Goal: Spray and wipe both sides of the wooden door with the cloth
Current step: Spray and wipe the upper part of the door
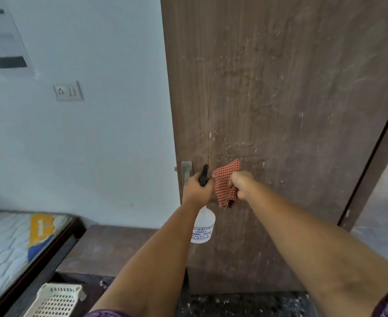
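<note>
Door face [291,99] open above — handle [187,171] juts left, table [110,245] below.

1. A pale blue-white wall [97,133] fills the left side.
2. A switch plate [68,91] is mounted on it, with a blurred white panel [5,42] higher up to the left.
3. A bed [10,248] with a quilted white mattress stands at lower left.
4. A dark brown cabinet [110,245] sits beside the bed.
5. A cream perforated basket [55,300] lies below it.
6. The floor [241,304] is dark and speckled.
</note>
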{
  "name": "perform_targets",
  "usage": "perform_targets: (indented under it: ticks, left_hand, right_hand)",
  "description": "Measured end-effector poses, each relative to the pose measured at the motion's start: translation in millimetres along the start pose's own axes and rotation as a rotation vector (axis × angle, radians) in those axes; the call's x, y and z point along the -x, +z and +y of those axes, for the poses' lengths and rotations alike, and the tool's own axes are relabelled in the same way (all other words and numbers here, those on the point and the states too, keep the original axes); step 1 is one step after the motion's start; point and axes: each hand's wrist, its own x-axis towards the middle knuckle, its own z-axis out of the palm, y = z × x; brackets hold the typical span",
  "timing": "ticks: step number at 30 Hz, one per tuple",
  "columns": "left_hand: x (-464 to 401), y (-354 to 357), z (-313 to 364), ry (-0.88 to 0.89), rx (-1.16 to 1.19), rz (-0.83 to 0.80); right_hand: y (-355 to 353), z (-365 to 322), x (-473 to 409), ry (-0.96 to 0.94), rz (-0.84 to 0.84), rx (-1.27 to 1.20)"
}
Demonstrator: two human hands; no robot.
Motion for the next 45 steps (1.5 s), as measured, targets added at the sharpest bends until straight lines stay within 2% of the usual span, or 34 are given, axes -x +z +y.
perform_targets:
  ticks: [11,18,22,26,31,38,45]
  left_hand:
    - [-60.1,-25.1,116.7,0.17,-0.084,0.081]
    - [-109.8,-53.9,178.8,0.229,-0.013,0.109]
    - [-141.1,-82.3,225.8,0.317,0.01,0.118]
    - [-168.1,-119.4,279.7,0.426,0.06,0.108]
    - [-194.1,-161.1,339.7,0.547,0.113,0.115]
    - [-230.0,-197.5,412.9,0.671,0.101,0.163]
    - [-247.2,-231.7,477.9,0.676,0.158,0.191]
  right_hand:
    - [-5.0,-110.3,18.6,-0.26,0.05,-0.272]
    - [-0.9,-197.3,10.8,-0.394,0.079,-0.357]
    - [2.0,-268.4,9.4,-0.512,0.094,-0.435]
    - [8.7,-327.3,27.8,-0.645,0.036,-0.496]
    - [21.3,-392.5,37.2,-0.736,0.03,-0.625]
    - [16.0,-474.7,57.6,-0.88,0.12,-0.657]
    - [-6.8,-535.9,71.8,-1.045,0.2,-0.616]
